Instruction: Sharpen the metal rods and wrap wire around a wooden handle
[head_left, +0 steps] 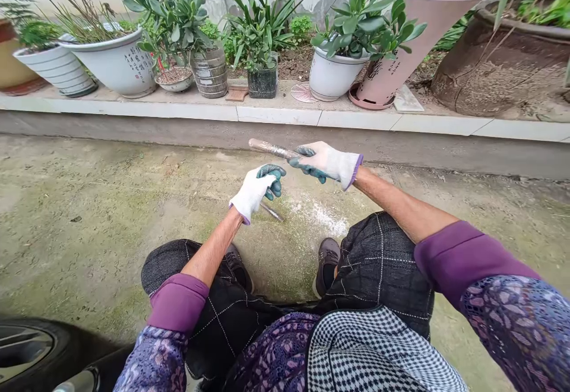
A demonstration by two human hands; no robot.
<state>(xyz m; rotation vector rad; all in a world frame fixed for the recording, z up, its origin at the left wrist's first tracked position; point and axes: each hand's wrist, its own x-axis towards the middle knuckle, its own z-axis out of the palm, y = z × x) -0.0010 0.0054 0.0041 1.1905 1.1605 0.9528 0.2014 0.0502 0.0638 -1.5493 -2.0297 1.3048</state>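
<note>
My right hand (327,162), in a white glove with a green-coated palm, is closed around a short rod (272,148). The rod has a pale rounded end and a shiny silvery middle, and it points left above the concrete. My left hand (260,187), gloved the same way, is just left of it with its fingers curled together. What those fingers hold, if anything, is hidden. Beneath the left hand a thin metal rod (271,211) shows; I cannot tell whether it lies on the ground or is gripped. White powder (323,217) is scattered on the concrete between my feet.
A low tiled ledge (276,114) runs across the front. Several potted plants stand on it, among them a white pot (336,74), a tall pink pot (389,53) and a big brown pot (499,65). A vehicle wheel (40,350) is at lower left.
</note>
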